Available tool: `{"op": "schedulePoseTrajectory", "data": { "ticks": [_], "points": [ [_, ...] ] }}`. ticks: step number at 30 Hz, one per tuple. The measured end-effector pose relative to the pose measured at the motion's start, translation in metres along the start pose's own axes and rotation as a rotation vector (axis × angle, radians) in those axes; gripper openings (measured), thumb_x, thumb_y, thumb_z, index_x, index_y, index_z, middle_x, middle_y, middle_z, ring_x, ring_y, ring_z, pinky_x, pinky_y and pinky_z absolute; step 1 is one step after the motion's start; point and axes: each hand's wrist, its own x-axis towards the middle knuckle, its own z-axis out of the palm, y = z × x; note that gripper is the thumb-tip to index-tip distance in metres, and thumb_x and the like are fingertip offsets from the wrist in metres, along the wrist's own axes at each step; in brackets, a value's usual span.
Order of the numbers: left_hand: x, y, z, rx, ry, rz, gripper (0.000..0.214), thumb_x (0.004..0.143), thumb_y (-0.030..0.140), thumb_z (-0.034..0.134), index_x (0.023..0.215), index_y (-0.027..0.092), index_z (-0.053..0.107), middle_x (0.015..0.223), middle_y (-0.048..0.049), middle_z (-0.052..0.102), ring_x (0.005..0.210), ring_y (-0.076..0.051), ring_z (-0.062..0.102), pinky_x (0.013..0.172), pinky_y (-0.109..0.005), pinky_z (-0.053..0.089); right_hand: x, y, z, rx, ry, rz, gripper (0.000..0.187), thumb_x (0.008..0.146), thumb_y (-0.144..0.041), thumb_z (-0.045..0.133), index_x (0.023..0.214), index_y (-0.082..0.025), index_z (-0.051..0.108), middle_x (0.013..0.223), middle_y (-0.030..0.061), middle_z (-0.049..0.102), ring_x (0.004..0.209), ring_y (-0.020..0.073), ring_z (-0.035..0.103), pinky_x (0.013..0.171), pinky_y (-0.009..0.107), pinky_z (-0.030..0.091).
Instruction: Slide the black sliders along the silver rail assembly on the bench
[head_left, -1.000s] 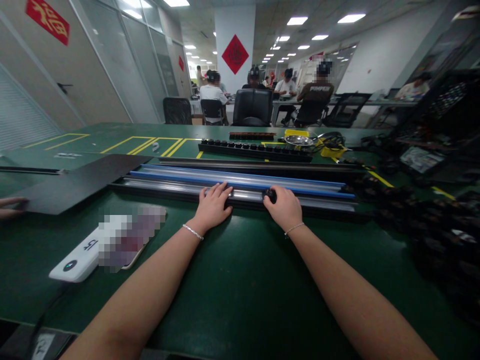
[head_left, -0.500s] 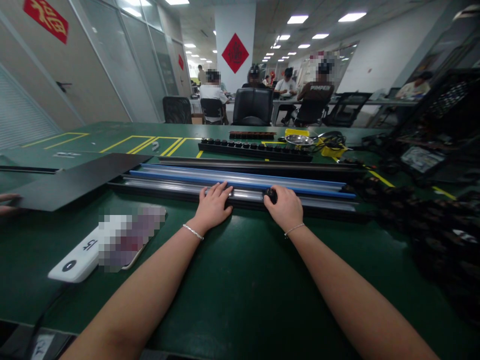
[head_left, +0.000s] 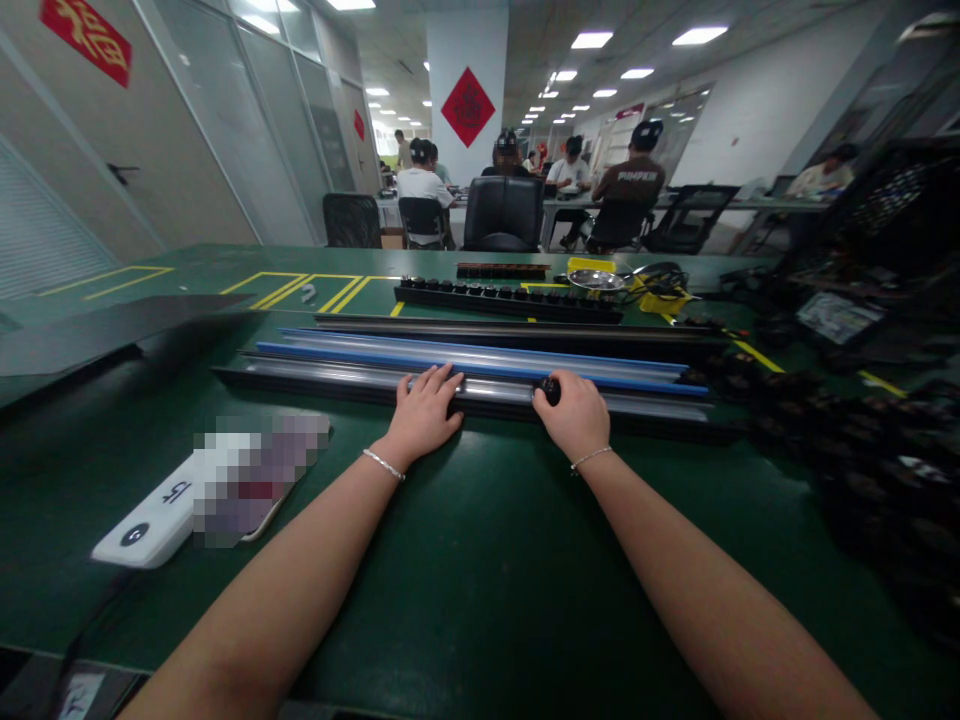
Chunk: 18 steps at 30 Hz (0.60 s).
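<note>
My left hand [head_left: 424,409] lies flat with its fingers stretched out on a long black rail [head_left: 315,379] that carries silver and blue strips. A little to the right, my right hand [head_left: 574,415] is closed round a small black knob-like part [head_left: 550,388] and holds it against the same rail. Both forearms reach forward across the green table [head_left: 480,560].
A white device [head_left: 150,520] lies at the front left. A large black panel [head_left: 97,335] hovers tilted at the left. Behind the rail lie a second rail, a black strip with knobs [head_left: 510,298], a metal bowl [head_left: 596,281] and yellow boxes. Dark parts pile up at the right. People sit at far tables.
The black panel at the left has been lifted off the table and swung leftward; another person's hand at the left edge is gone. My hands have barely moved.
</note>
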Motion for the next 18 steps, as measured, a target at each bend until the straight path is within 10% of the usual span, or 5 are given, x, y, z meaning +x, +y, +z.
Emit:
{"op": "schedulePoseTrajectory", "data": {
  "ticks": [18],
  "points": [
    [0.0002, -0.0005, 0.0010, -0.001, 0.004, -0.002, 0.058, 0.081, 0.040, 0.047, 0.137, 0.028, 0.038, 0.148, -0.0041, 0.034, 0.134, -0.026, 0.031, 0.108, -0.049, 0.020, 0.0010, 0.0101, -0.0034, -0.021, 0.039, 0.044, 0.028, 0.079, -0.038, 0.046, 0.095, -0.018, 0.058, 0.096, 0.0102, 0.063, 0.091, 0.0252, 0.051, 0.076, 0.036, 0.037]
  ]
}}
